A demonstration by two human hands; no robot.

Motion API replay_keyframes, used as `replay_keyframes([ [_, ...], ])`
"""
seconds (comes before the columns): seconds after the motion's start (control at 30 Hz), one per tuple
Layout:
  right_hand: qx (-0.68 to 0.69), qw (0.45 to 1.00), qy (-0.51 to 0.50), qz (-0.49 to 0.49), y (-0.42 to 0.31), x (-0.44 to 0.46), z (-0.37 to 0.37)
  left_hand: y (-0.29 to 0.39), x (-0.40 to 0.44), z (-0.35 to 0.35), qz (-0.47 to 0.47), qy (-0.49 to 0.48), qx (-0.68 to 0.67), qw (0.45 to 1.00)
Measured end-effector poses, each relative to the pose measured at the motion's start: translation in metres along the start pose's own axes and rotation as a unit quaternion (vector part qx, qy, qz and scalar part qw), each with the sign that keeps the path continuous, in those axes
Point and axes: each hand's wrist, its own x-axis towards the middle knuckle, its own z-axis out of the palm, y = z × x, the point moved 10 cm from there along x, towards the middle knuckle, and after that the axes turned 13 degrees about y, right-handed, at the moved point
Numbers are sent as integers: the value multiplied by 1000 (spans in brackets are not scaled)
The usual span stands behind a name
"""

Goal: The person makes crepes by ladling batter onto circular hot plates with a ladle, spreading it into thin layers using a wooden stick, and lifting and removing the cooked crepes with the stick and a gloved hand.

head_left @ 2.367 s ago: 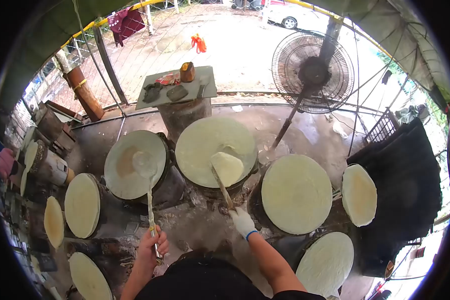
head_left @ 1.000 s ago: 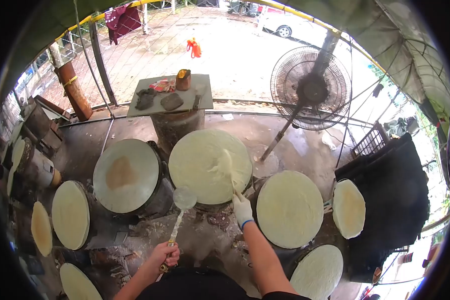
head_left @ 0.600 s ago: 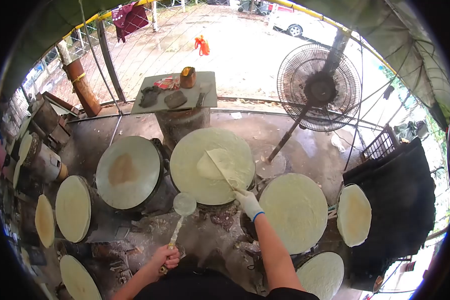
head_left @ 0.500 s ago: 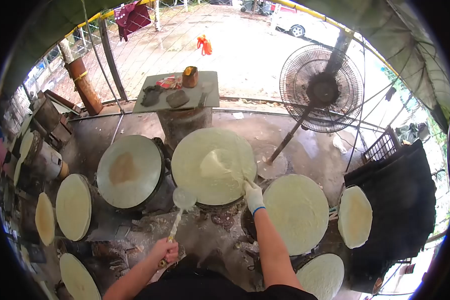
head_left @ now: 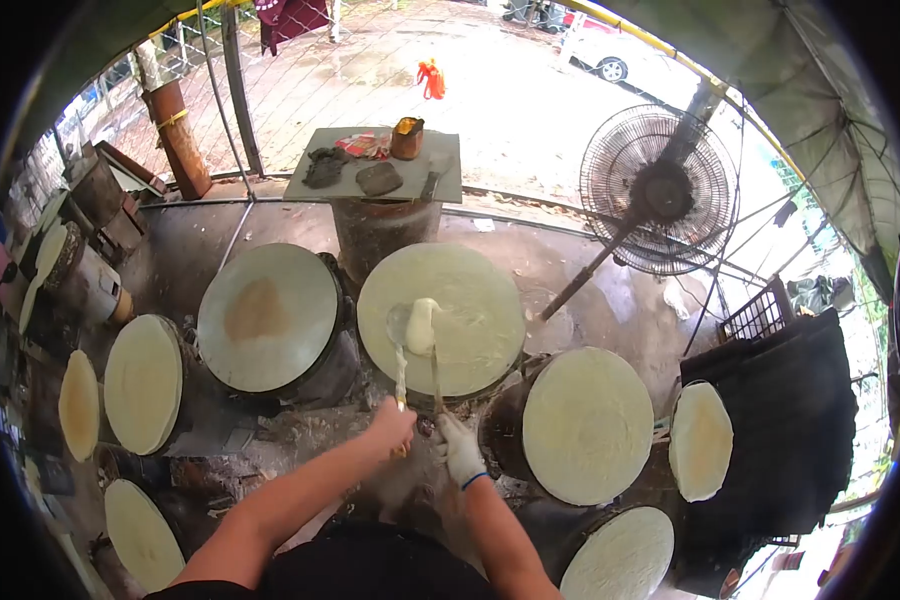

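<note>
My left hand point(head_left: 394, 424), bare, is closed round the handle of a ladle point(head_left: 401, 372). The ladle's round head is over the middle of a batter-covered griddle point(head_left: 480, 355), beside a pale lump of batter point(head_left: 422, 328). In a white glove with a blue cuff, my right hand point(head_left: 460, 452) grips a thin-handled scraper point(head_left: 436, 385). The scraper's far end reaches the lump, which hides its tip. Whether the lump rests in the ladle or on the scraper, I cannot tell.
Round griddles stand around me, including a bare-centred one with a brown patch point(head_left: 267, 318) and a pale-coated one point(head_left: 588, 425). Beyond stand a small table point(head_left: 440, 180) with a tin point(head_left: 407, 138) and a large fan point(head_left: 660, 190). Black corrugated sheeting point(head_left: 770, 440) lies at right.
My left hand has moved up and right, bringing the ladle over the griddle. My right hand has drawn back from the griddle's right rim towards me. The batter is now gathered into a raised lump.
</note>
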Motion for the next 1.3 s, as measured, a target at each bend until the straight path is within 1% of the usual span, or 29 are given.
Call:
replay_keyframes([
  [0.03, -21, 1000, -10, -13, -18, -7, -1, 14, -1, -4, -58, -84, -97, 990],
  [0.07, -27, 999, -2, -39, -34, -6, -12, 24, -10, -7, -113, -167, -195, 960],
  [0.13, -4, 994, 50, -97, -68, -12, -37, 43, -54, -47, -47, -175, -174, 968],
  [0.17, 42, 992, 54, -102, -74, -6, -52, 51, -77, -57, -16, -178, -160, 971],
  [0.2, 90, 988, 58, -108, -78, 1, -61, 51, -89, -59, -11, -176, -164, 970],
  [0.23, 55, 985, 109, -120, -78, 10, -68, 50, -99, -60, -5, -174, -170, 970],
  [0.27, -1, 982, 106, -156, -79, 16, -61, 50, -105, -59, 4, -171, -178, 969],
  [0.33, -113, 963, 97, -226, -67, 35, -41, 58, -108, -49, -22, -171, -222, 960],
  [0.37, -207, 927, 58, -308, -62, 45, -28, 60, -110, -47, -34, -171, -242, 954],
  [0.4, -286, 874, 29, -393, -55, 51, -17, 58, -113, -52, -42, -164, -249, 954],
  [0.47, -279, 921, -80, -259, -46, 19, 12, 54, -119, -65, -58, -149, -263, 951],
  [0.5, -253, 938, -77, -222, -50, 2, 18, 59, -124, -78, -35, -117, -249, 961],
  [0.57, -160, 975, -38, -148, -51, -8, 20, 69, -139, -111, 9, -47, -224, 973],
  [0.6, -114, 987, -19, -108, -44, -7, 23, 75, -138, -127, 46, -26, -203, 978],
  [0.67, -77, 992, -31, -94, -33, 5, 51, 94, -131, -162, 119, 18, -158, 980],
  [0.77, -73, 994, -49, -66, -26, 2, 111, 113, -90, -205, 177, 58, -124, 975],
  [0.87, -33, 998, -29, -38, -11, 7, 173, 105, -6, -245, 173, 127, -13, 977],
  [0.9, -45, 997, -22, -61, -8, 10, 195, 105, 25, -259, 213, 155, 51, 963],
  [0.97, -67, 992, -5, -107, 6, 17, 228, 102, 79, -280, 287, 204, 181, 918],
  [1.0, -134, 970, 14, -202, 8, 22, 241, 100, 97, -291, 298, 224, 215, 903],
  [1.03, -199, 934, 34, -294, 9, 21, 257, 101, 110, -300, 308, 242, 249, 886],
  [1.07, -288, 888, 69, -352, 11, 22, 262, 103, 121, -310, 319, 259, 282, 867],
  [1.1, -372, 828, 113, -403, 7, 15, 270, 106, 128, -320, 298, 255, 312, 865],
  [1.17, -383, 876, 111, -272, -11, -7, 286, 116, 137, -343, 257, 249, 369, 858],
  [1.2, -386, 893, 108, -204, -10, -12, 293, 122, 140, -354, 253, 245, 389, 851],
  [1.23, -353, 871, 103, -325, 7, 15, 298, 126, 143, -365, 249, 240, 408, 845],
  [1.3, -261, 940, 44, -216, 20, 24, 336, 132, 143, -384, 259, 238, 439, 826],
])
